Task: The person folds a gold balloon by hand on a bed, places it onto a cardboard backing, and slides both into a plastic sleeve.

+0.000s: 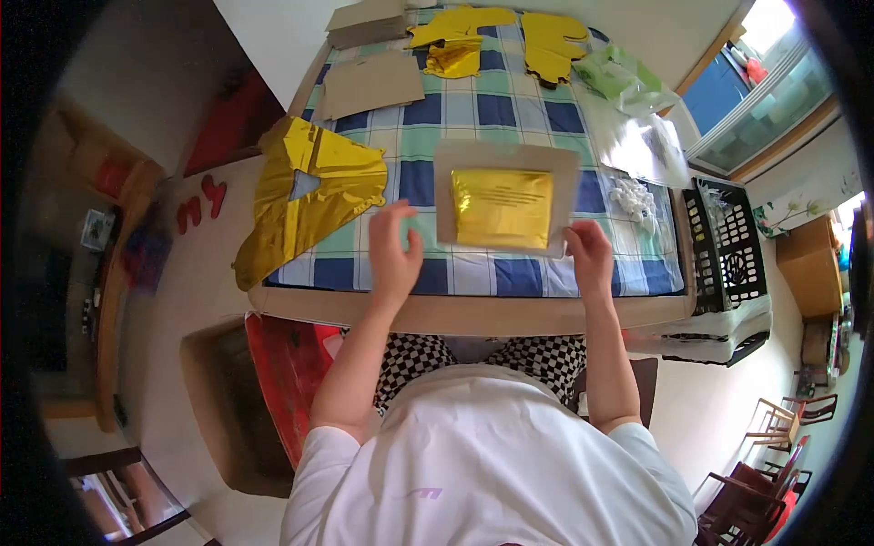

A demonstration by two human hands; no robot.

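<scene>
My right hand [592,259] pinches the lower right corner of a flat packet, a grey-brown card [443,200] with a folded gold foil piece [503,209] on its front. Small printed lines run across the foil, too small to read. The packet is tilted up over the bed's near edge. To its left, my left hand [394,255] is apart from it, thumb and fingers spread with nothing between them; the fingertips are slightly blurred. Beside that hand lies a large flat gold foil sheet [273,214] with a triangular hole, resembling an uninflated balloon, draping over the bed's corner.
Further up the checked bedspread [496,111] lie brown cards [373,84], a cardboard stack [366,23] and more gold foil shapes [553,45]. Clear plastic bags [628,77] and a white bundle [635,202] are on the right. A black crate [726,241] stands beside the bed; a cardboard box [223,409] is lower left.
</scene>
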